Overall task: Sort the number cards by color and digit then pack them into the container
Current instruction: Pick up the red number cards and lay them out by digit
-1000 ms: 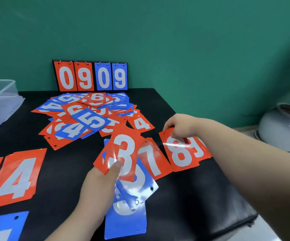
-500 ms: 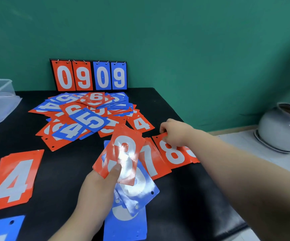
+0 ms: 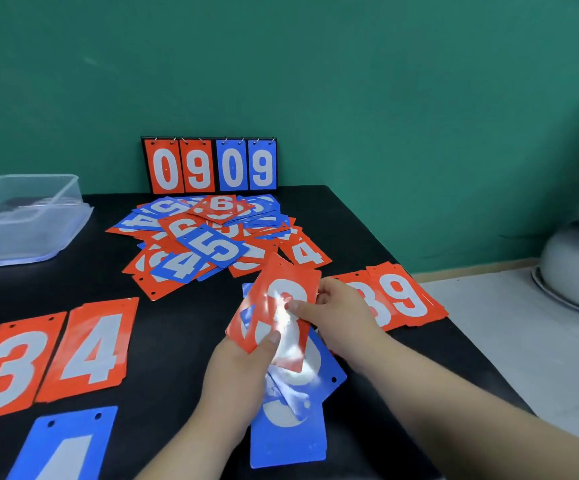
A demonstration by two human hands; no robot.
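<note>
Reference landmark: the black flip scoreboard (image 3: pixel 210 166) reading 0909, upright at the back edge of the black counter (image 3: pixel 184 341).

Left of the scoreboard, a clear rectangular plastic container (image 3: pixel 21 230) stands on the counter. To the front-left of the scoreboard, a red card with a white 3 (image 3: pixel 4 368) and a red card with a white 4 (image 3: pixel 90 344) lie side by side. A blue card (image 3: pixel 63 448) lies below them, its digit cut off by the frame.

Directly in front of the scoreboard lies a loose pile of overlapping red and blue number cards (image 3: pixel 208 244).

In front of that pile, the left hand (image 3: pixel 239 372) grips a fan of cards, thumb pressed on the top glossy red card (image 3: pixel 281 299), whose digit is washed out by glare. Blue cards (image 3: pixel 291 434) spread beneath it. The right hand (image 3: pixel 343 317) pinches the right edge of the same red card.

To the front-right of the scoreboard, a red card (image 3: pixel 376 306) partly hidden by the right hand overlaps with a red card with a white 9 (image 3: pixel 407 299). Far right, off the counter, sits a grey round pot (image 3: pixel 572 265).
</note>
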